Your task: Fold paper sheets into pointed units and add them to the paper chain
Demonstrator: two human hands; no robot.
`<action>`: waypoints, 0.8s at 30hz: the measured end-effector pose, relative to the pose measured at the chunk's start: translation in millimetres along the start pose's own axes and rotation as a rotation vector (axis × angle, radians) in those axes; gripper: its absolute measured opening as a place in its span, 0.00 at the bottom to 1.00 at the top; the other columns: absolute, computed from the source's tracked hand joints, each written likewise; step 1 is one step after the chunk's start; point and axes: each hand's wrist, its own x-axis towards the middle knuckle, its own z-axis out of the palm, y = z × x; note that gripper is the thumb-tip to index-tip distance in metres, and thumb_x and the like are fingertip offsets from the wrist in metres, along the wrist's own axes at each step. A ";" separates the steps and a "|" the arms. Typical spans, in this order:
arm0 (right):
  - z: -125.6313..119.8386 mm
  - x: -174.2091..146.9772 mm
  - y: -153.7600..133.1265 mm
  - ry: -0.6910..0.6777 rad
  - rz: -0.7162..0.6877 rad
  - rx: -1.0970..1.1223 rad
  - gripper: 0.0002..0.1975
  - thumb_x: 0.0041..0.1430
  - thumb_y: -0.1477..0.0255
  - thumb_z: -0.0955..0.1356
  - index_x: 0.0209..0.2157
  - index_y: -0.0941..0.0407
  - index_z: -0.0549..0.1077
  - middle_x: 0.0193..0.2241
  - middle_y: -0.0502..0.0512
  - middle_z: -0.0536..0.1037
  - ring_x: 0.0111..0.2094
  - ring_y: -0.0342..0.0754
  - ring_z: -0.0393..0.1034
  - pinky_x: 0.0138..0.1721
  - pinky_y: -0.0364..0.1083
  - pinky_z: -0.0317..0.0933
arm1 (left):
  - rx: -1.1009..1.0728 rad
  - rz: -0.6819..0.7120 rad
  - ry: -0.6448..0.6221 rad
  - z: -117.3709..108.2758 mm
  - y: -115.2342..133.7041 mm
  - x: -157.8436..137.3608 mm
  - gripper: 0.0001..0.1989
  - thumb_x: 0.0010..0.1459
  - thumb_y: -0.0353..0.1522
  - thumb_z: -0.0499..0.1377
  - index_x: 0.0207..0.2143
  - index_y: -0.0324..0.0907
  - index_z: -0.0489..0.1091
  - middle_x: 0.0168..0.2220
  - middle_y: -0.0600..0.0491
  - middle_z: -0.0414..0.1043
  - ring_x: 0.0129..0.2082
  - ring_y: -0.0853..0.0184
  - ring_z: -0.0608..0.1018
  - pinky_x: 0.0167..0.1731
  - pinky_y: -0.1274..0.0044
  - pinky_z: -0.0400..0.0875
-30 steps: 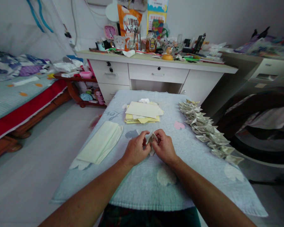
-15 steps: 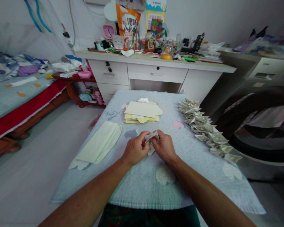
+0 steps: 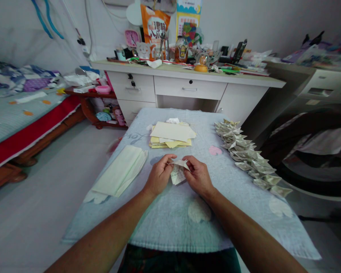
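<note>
Between my two hands is a small folded piece of paper (image 3: pixel 177 175), pale with faint print, its upper part spread sideways and a flap hanging below. My left hand (image 3: pixel 160 173) pinches its left end between thumb and fingers. The right end is pinched by my right hand (image 3: pixel 198 175). Just beyond lies a stack of yellow and cream paper sheets (image 3: pixel 172 132). To the left rests a pile of pale green paper (image 3: pixel 121 170). Along the right side stand rows of pointed folded-paper pieces (image 3: pixel 246 155), nested close together.
A light blue patterned cloth (image 3: pixel 170 223) covers the table. Behind it stands a white desk (image 3: pixel 190 85) crowded with jars, a pink clock (image 3: pixel 132 38) and an orange bag (image 3: pixel 155 30). A bed (image 3: pixel 31 110) is at left, a washing machine (image 3: pixel 318 91) at right.
My hands have moved slightly apart, the left one leftward. The paper between them is now spread wider, and more of its lower flap shows.
</note>
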 end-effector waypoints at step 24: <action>-19.9 -1.0 -4.4 -0.153 0.049 0.536 0.18 0.58 0.57 0.66 0.45 0.54 0.67 0.36 0.53 0.72 0.34 0.46 0.67 0.31 0.42 0.61 | -0.462 -0.115 -0.116 -9.0 2.1 -3.6 0.18 0.53 0.36 0.59 0.46 0.37 0.72 0.40 0.47 0.76 0.37 0.62 0.76 0.36 0.74 0.69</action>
